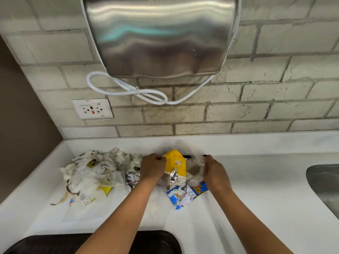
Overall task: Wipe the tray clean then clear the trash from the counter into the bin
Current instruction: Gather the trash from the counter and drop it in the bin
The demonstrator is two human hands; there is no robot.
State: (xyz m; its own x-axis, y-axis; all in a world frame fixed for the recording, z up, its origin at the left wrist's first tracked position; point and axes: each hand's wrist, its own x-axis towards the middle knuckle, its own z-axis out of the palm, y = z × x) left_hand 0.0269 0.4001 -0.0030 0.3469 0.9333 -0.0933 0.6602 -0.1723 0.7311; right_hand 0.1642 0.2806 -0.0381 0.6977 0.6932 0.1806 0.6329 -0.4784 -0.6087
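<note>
A pile of trash lies on the white counter point(256, 189) near the back wall. My left hand point(152, 167) has its fingers curled on the left edge of a yellow wrapper point(176, 162). On the other side of the pile, my right hand point(214, 173) grips crumpled clear plastic point(197, 170). A thin black strip point(190, 156) shows between the hands; what it belongs to is unclear. Foil scraps and a blue printed wrapper point(185, 196) lie just in front of the yellow one. A dark tray point(157, 241) sits at the counter's near edge, partly hidden by my forearms.
A heap of soiled, crumpled tissues and wrappers point(95, 173) spreads to the left of my hands. A steel sink point(324, 186) is sunk in the counter at the right. A steel hand dryer point(159, 37) hangs on the tiled wall, with a socket point(92, 109) below left.
</note>
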